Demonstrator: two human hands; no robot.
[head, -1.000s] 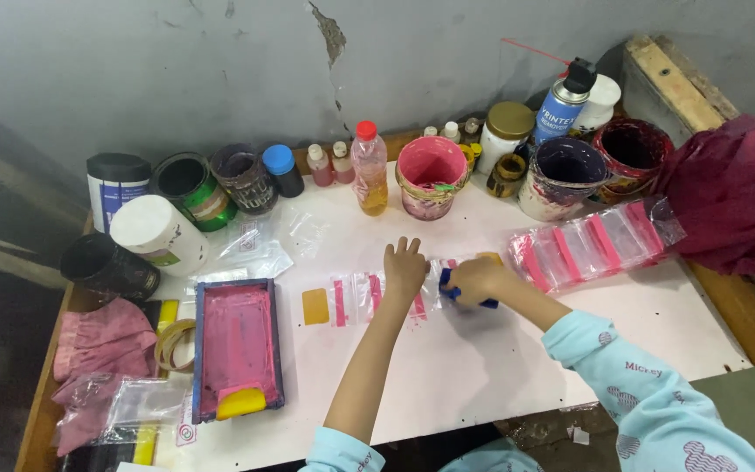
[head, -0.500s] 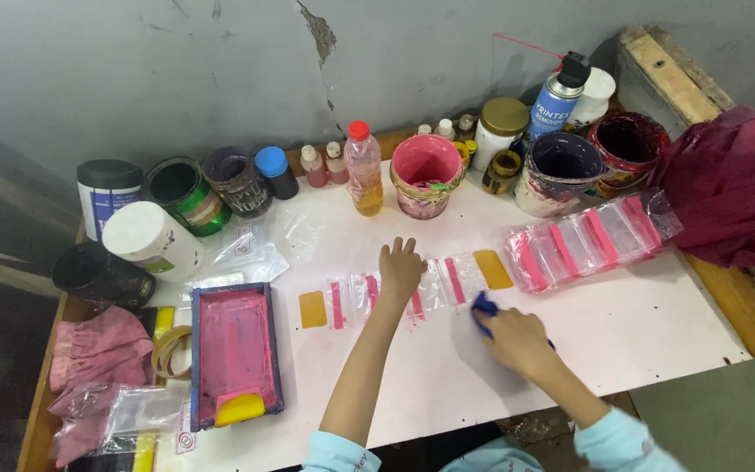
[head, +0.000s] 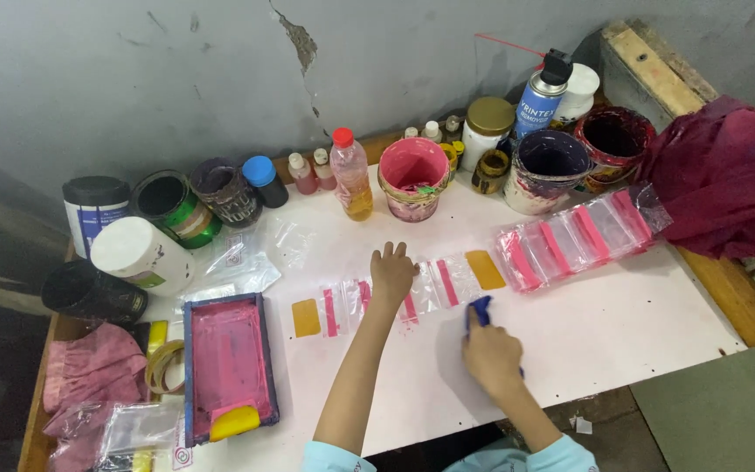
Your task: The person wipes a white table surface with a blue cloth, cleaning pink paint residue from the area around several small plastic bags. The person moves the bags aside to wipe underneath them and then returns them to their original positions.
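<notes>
Centrally, a row of clear plastic bags (head: 412,293) with pink stripes lies on the white table (head: 622,332), which stands against a cracked grey wall (head: 220,79) lined with paint pots. The left hand (head: 391,276) presses flat on the bags, fingers spread. The right hand (head: 491,354), just beside them, is closed around a blue cloth (head: 480,309) touching the table.

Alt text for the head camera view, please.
A person's left hand presses flat on a row of clear bags with pink stripes on a white table, while the right hand grips a blue tool. Paint pots line the wall.
</notes>
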